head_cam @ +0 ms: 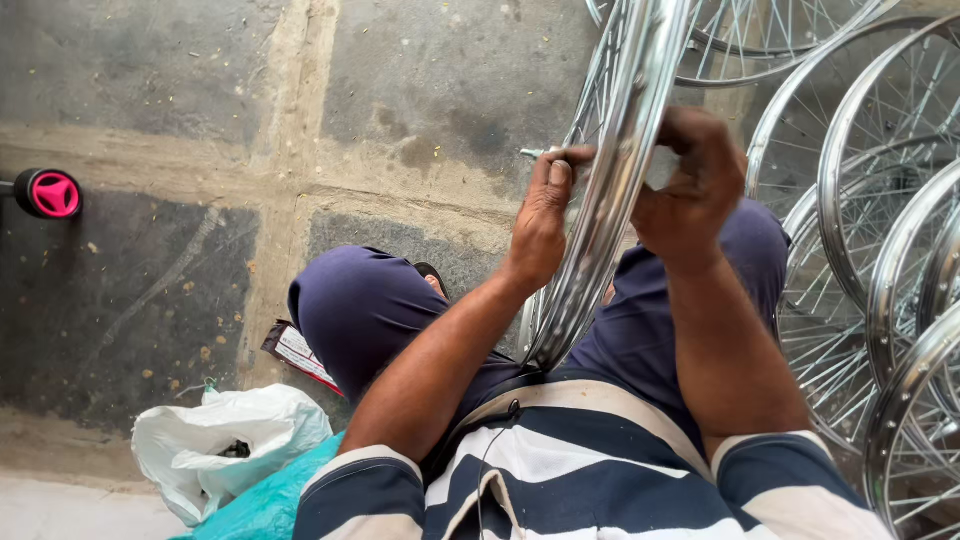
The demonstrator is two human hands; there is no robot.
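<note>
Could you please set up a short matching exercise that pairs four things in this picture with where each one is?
Things:
1. wheel rim
2. white plastic bag
3. pink wheel
4. stack of spoked wheels

Places:
A. at the far left edge, on the floor
B. on the right, leaning in a row
C. upright between the left hand and the right hand
D. on the floor at lower left, beside a teal bag

Pairs: 1-C, 2-D, 3-A, 4-B
</note>
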